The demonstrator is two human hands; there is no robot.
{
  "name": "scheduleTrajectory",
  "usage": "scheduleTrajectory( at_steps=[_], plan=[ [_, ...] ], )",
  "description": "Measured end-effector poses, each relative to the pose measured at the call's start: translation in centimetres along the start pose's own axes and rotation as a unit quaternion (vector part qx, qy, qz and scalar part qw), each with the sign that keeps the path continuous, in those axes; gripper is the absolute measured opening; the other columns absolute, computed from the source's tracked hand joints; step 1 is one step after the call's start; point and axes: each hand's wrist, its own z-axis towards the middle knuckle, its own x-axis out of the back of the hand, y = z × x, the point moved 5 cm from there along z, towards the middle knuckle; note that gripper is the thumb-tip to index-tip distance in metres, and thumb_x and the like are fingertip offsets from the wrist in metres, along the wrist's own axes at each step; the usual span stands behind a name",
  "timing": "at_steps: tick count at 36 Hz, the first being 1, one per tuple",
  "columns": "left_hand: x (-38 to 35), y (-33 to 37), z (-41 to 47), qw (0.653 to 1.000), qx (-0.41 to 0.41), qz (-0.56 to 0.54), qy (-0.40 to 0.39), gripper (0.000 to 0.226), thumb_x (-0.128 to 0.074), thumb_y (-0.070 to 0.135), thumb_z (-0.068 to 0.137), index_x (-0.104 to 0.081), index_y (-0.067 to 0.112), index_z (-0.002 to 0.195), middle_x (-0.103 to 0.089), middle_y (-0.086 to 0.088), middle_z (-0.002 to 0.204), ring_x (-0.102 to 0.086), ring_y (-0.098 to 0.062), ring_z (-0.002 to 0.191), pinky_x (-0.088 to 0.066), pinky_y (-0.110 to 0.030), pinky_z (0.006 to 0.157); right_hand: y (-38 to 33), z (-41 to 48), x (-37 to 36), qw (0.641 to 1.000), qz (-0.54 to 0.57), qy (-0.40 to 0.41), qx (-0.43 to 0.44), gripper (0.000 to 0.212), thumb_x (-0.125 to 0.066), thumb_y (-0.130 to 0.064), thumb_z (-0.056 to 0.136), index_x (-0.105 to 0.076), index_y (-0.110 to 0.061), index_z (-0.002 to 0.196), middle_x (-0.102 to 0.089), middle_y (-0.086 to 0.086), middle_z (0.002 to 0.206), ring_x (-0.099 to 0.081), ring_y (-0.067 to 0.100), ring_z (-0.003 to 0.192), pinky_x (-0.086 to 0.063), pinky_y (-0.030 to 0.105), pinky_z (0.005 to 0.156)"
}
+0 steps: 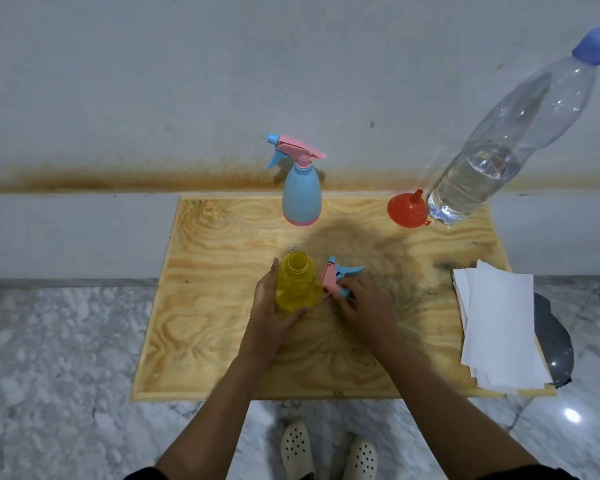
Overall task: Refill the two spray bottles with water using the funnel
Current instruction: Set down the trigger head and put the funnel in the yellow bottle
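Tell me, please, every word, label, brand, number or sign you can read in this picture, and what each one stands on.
There is no readable text anywhere in this view.
The water bottle is clear, with no label showing.
The blue spray bottle, yellow spray bottle, detached spray head and red funnel are plain plastic with no print visible.
The white paper sheets are blank on the side that shows.

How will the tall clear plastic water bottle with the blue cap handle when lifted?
Probably bottom-heavy: water fills only the lower part of the tall clear plastic water bottle. Its thin walls may flex when squeezed. Tall and narrow, it could tip if nudged near its blue cap.
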Motion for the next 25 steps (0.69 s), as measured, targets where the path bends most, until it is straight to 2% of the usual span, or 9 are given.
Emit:
scheduleTrajectory(
  at_steps=[3, 8, 12, 15, 18, 22, 25],
  plan=[
    [0.03, 0.06, -0.11, 1.000, 0.000, 0.001, 0.000, 0.100, -0.075, 0.031, 0.078, -0.003, 0.049, 0.145, -0.035, 0.012, 0.133, -0.034, -0.005, 0.127, -0.026, 0.000, 0.096, 0.34, -0.28, 0.03, 1.000, 0.017, 0.011, -0.019, 0.034, -0.056, -0.032, 0.090, -0.059, -0.018, 0.120, -0.063, 0.003, 0.115, -0.056, 0.017, 0.102, -0.042, 0.024, 0.075],
    [0.09, 0.49, -0.02, 1.000, 0.001, 0.028, 0.000, 0.097, -0.077, 0.030, 0.075, -0.011, 0.027, 0.147, -0.041, -0.009, 0.133, -0.028, 0.009, 0.117, -0.034, -0.023, 0.094, 0.25, -0.25, 0.05, 0.999, 0.016, 0.016, -0.024, 0.037, -0.057, -0.032, 0.089, -0.058, -0.015, 0.122, -0.061, 0.005, 0.118, -0.055, 0.019, 0.106, -0.043, 0.026, 0.081],
    [0.07, 0.79, -0.03, 0.999, 0.002, 0.046, -0.002, 0.097, -0.079, 0.029, 0.074, -0.013, 0.025, 0.145, -0.044, -0.017, 0.130, -0.030, 0.000, 0.113, -0.031, -0.019, 0.091, 0.17, -0.30, -0.04, 1.000, 0.006, 0.005, -0.025, 0.040, -0.060, -0.030, 0.087, -0.056, -0.014, 0.123, -0.058, 0.007, 0.122, -0.053, 0.021, 0.110, -0.044, 0.030, 0.087],
    [0.05, 0.85, -0.13, 0.999, 0.008, 0.049, 0.002, 0.097, -0.079, 0.030, 0.074, -0.012, 0.028, 0.145, -0.043, -0.016, 0.131, -0.031, -0.005, 0.115, -0.033, -0.026, 0.091, 0.20, -0.41, -0.14, 1.000, -0.001, -0.002, -0.023, 0.040, -0.059, -0.029, 0.087, -0.054, -0.015, 0.124, -0.056, 0.006, 0.124, -0.051, 0.021, 0.112, -0.044, 0.029, 0.087],
    [0.10, 0.91, -0.15, 0.999, 0.010, 0.046, 0.005, 0.098, -0.079, 0.031, 0.074, -0.012, 0.029, 0.145, -0.042, -0.014, 0.133, -0.029, -0.004, 0.117, -0.034, -0.029, 0.093, 0.14, -0.40, -0.14, 1.000, -0.002, -0.003, -0.023, 0.040, -0.059, -0.027, 0.087, -0.054, -0.015, 0.124, -0.054, 0.006, 0.125, -0.051, 0.021, 0.111, -0.044, 0.030, 0.087],
    [0.10, 0.92, -0.12, 0.999, 0.010, 0.038, 0.011, 0.097, -0.078, 0.032, 0.075, -0.011, 0.034, 0.144, -0.042, -0.011, 0.132, -0.027, 0.008, 0.114, -0.033, -0.026, 0.093, 0.11, -0.26, -0.18, 1.000, -0.006, -0.010, -0.026, 0.042, -0.059, -0.026, 0.087, -0.052, -0.015, 0.127, -0.052, 0.006, 0.127, -0.049, 0.021, 0.114, -0.044, 0.031, 0.089],
    [0.03, 0.69, -0.13, 0.999, 0.000, 0.043, 0.014, 0.095, -0.078, 0.032, 0.075, -0.011, 0.036, 0.144, -0.042, -0.008, 0.132, -0.022, 0.025, 0.112, -0.031, -0.017, 0.093, 0.11, -0.29, -0.23, 1.000, -0.006, -0.008, -0.028, 0.043, -0.059, -0.026, 0.087, -0.052, -0.015, 0.127, -0.052, 0.006, 0.127, -0.050, 0.021, 0.112, -0.045, 0.032, 0.088]
  ],
)
